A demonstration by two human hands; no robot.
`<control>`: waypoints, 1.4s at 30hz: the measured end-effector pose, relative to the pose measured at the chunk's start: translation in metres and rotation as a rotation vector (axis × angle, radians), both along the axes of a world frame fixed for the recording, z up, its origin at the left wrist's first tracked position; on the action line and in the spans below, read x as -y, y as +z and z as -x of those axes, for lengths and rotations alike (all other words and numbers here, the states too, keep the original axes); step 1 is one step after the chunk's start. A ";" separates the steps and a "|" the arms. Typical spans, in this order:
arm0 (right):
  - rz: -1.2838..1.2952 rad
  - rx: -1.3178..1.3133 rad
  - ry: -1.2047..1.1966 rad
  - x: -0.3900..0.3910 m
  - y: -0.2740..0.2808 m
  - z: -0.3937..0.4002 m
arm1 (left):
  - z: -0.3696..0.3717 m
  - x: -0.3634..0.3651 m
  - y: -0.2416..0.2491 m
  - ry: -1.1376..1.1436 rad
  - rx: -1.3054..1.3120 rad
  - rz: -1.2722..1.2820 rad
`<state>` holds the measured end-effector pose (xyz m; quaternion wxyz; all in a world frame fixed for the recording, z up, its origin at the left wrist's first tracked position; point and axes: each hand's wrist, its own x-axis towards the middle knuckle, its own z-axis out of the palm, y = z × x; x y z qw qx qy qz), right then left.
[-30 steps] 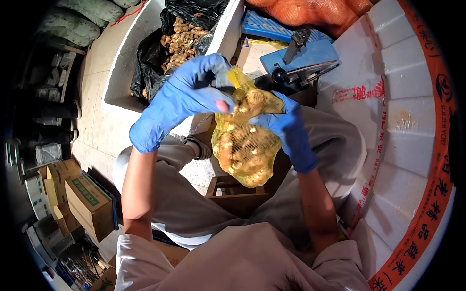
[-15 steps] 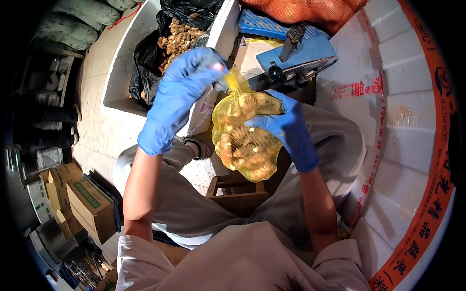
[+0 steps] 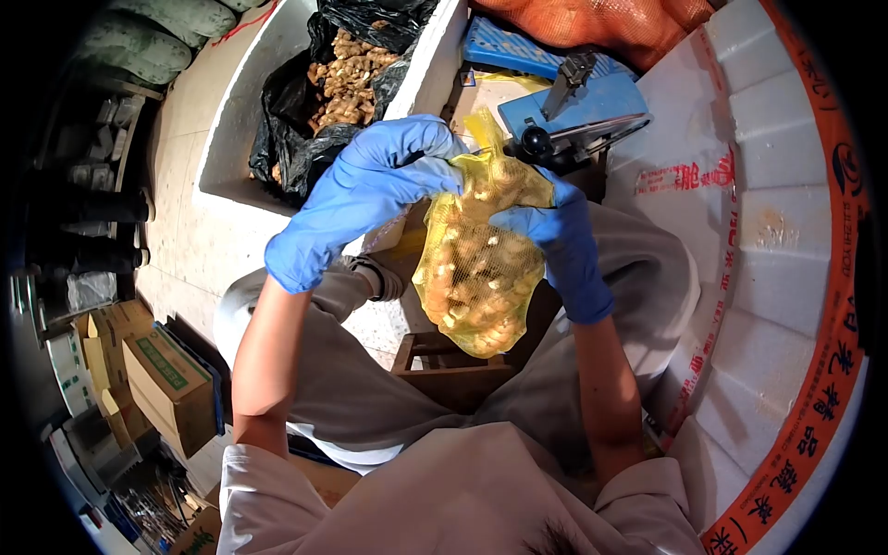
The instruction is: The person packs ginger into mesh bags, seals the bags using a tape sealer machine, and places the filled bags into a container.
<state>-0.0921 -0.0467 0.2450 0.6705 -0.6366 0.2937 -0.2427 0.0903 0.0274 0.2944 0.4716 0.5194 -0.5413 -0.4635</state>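
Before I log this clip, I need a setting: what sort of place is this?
Probably a produce packing or storage room. Gloved hands hold a yellow mesh bag of ginger, a lined foam box holds loose ginger, and cardboard cartons stand nearby.

Blue sealing tool (image 3: 578, 106) just beyond the hands (image 3: 546, 236), crowding.

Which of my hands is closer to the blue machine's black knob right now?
Right. The right hand grips the yellow mesh bag just below the black knob. The left hand pinches the bag's neck farther to the left.
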 end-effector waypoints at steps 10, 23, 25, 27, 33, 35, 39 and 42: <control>0.020 0.003 0.044 0.001 0.013 0.003 | 0.014 0.001 -0.007 0.192 -0.212 0.036; -0.260 0.107 -0.054 -0.010 0.001 -0.005 | 0.020 0.012 -0.023 0.324 0.324 0.215; -0.262 0.136 -0.080 -0.011 0.000 -0.006 | 0.024 0.013 -0.026 0.372 0.337 0.245; -0.262 0.164 -0.105 -0.008 0.001 -0.005 | 0.018 0.010 -0.019 0.360 0.207 0.068; -0.202 0.102 -0.246 0.008 0.008 0.001 | -0.002 0.005 -0.019 0.373 -0.107 -0.256; -0.153 0.071 -0.232 0.008 0.008 0.002 | 0.001 0.000 -0.020 0.091 -0.218 -0.054; -0.177 0.065 -0.240 0.002 0.007 0.002 | -0.008 0.000 -0.031 0.040 -0.009 -0.170; -0.106 0.062 -0.308 0.008 0.001 0.004 | -0.013 0.002 -0.023 0.061 0.210 -0.275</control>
